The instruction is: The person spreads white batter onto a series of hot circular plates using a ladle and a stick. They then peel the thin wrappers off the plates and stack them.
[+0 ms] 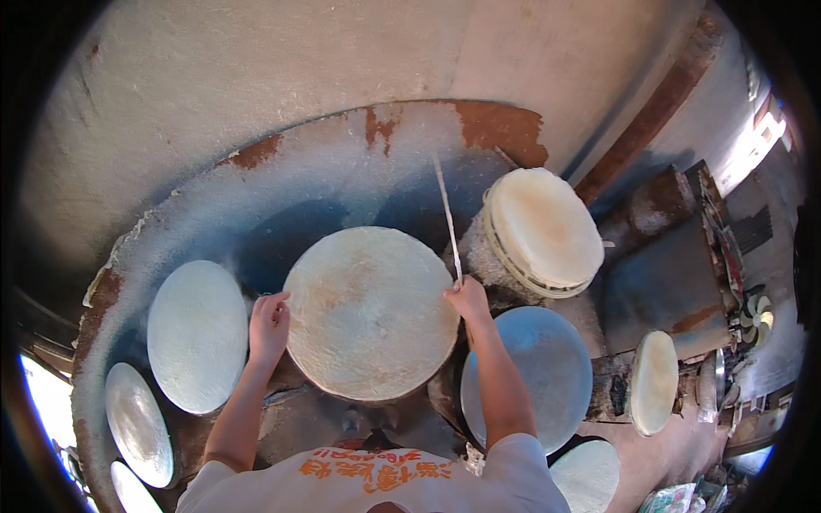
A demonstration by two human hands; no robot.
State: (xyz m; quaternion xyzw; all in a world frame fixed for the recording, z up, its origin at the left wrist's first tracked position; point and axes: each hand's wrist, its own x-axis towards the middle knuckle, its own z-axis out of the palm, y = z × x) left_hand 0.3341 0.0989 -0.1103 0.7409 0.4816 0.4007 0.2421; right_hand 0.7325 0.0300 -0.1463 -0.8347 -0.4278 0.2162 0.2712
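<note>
In front of me lies a round griddle covered by a thin pale flatbread with browned patches. My left hand is at the left edge of this flatbread, its fingers curled together; whether they pinch the edge cannot be made out. At the opposite edge, my right hand is closed around a long thin pale stick, which points up and away from me. A stack of round flatbreads sits on a round base to the far right of that hand.
More round griddles surround me: a pale-topped one and a shiny one at left, a bare-looking grey one under my right forearm. Farther right is a tilted pale disc. A curved, dusty metal wall rises behind.
</note>
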